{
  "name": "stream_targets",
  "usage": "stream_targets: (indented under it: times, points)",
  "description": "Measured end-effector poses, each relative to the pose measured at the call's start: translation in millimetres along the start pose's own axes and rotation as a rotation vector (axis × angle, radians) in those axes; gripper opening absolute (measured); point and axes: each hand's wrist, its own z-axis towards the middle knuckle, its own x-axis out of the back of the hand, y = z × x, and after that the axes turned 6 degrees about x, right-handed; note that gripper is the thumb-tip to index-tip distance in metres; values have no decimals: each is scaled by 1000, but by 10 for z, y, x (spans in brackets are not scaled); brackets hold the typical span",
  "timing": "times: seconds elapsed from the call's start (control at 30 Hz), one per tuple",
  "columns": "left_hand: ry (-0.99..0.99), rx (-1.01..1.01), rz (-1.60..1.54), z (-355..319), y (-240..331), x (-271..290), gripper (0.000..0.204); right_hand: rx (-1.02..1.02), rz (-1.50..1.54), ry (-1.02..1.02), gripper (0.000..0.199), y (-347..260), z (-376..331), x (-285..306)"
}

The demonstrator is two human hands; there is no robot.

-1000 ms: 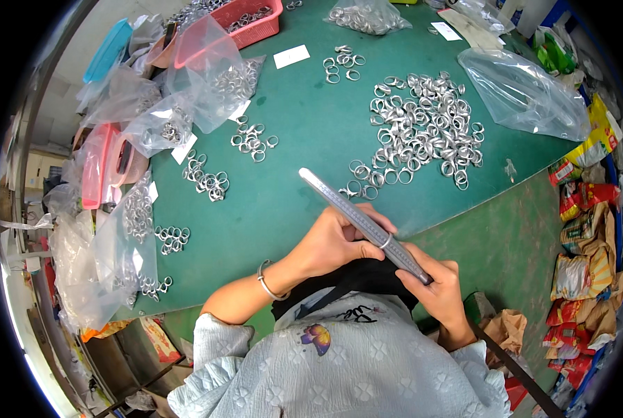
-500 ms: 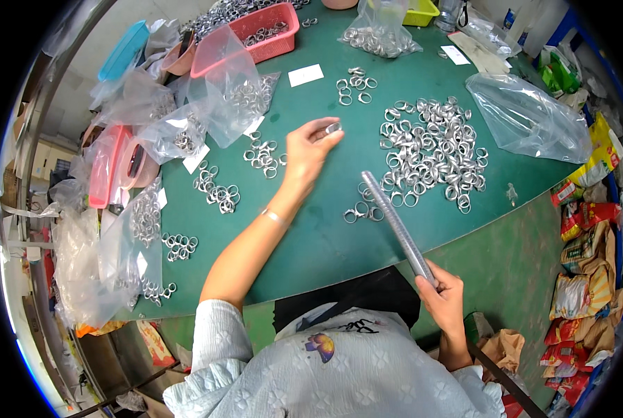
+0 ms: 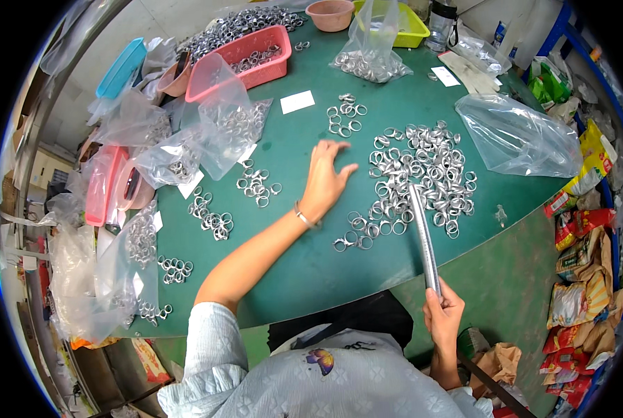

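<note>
My right hand (image 3: 442, 310) closes around the near end of a ring-sizing rod (image 3: 424, 240), thumb laid along it, at the table's near edge. The rod is slim, straight and silver-grey, with a metallic sheen and fine marks running down its length. Its long axis runs away from me, leaning slightly left, and the far tip shows against a heap of rings (image 3: 437, 157); whether it touches them, I cannot tell. My left hand (image 3: 327, 182) hovers left of the heap, thumb and forefinger spread wide, a smooth metal bangle (image 3: 304, 215) at the wrist. The rings are silvery metal bands, round and open, many with a broader face. A smaller ring cluster (image 3: 345, 117) lies just beyond my left fingertips. Beneath it all spreads a smooth green tabletop (image 3: 304, 279); a glossy clear plastic bag (image 3: 520, 136) lies crumpled at right, a pink, slotted plastic basket (image 3: 268, 73) stands upper left.
</note>
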Motion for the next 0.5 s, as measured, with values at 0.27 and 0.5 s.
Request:
stream_targets:
  times: [0.27, 0.5]
  points:
    - [-410, -77, 40, -862, 449, 449, 34, 27, -10, 35, 37, 83, 74, -8]
    - [-411, 65, -149, -973, 401, 433, 27, 0, -36, 42, 37, 59, 69, -47]
